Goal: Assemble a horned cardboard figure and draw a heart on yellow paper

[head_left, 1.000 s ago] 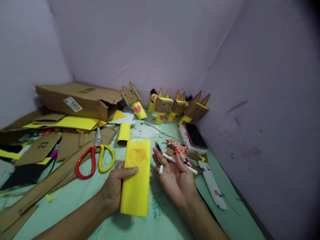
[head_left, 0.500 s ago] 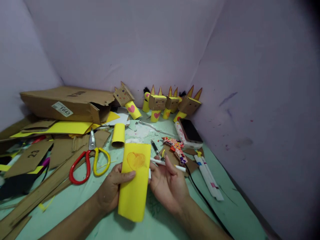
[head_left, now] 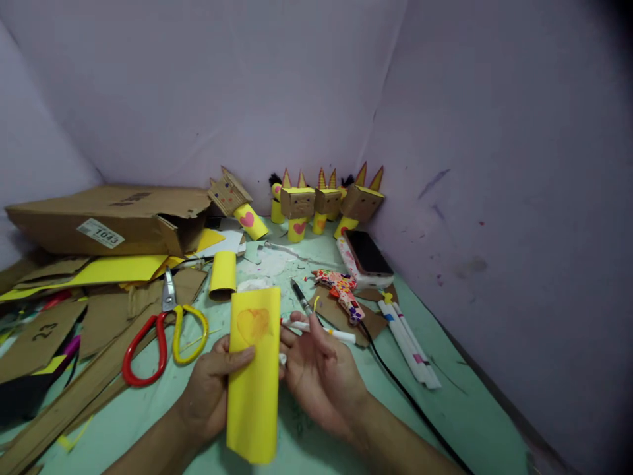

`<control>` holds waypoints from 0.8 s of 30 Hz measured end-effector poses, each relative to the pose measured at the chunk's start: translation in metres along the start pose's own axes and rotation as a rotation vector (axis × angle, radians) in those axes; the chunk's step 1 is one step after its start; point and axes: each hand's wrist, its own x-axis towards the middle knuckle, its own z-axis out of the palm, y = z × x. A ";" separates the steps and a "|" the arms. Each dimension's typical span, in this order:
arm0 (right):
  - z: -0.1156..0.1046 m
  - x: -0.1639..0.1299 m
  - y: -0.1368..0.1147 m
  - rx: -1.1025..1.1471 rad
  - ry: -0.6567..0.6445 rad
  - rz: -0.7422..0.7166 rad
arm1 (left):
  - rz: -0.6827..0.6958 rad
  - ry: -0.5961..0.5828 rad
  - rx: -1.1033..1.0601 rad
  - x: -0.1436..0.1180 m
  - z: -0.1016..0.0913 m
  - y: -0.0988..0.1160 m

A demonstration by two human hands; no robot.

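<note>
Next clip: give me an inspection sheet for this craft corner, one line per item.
Surface: green table, paper scraps.
Job's things: yellow paper tube with a drawn heart; white marker.
Clutter: scissors, cardboard box, cardboard strips, small yellow roll, patterned glue gun, phone, cardboard figures.
Hands: left hand grips the tube; right hand holds the marker.
Cables: black cord.
Surroundings: lilac walls.
</note>
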 end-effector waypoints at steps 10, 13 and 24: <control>-0.027 -0.017 -0.017 -0.926 0.159 -0.719 | -0.028 0.159 -0.092 0.003 -0.006 0.019; -0.026 -0.022 -0.014 -1.078 0.105 -0.635 | -0.031 0.127 -0.069 0.004 -0.005 0.016; -0.012 -0.021 -0.019 -1.336 0.113 -0.560 | 0.031 0.153 -0.015 0.002 -0.001 0.010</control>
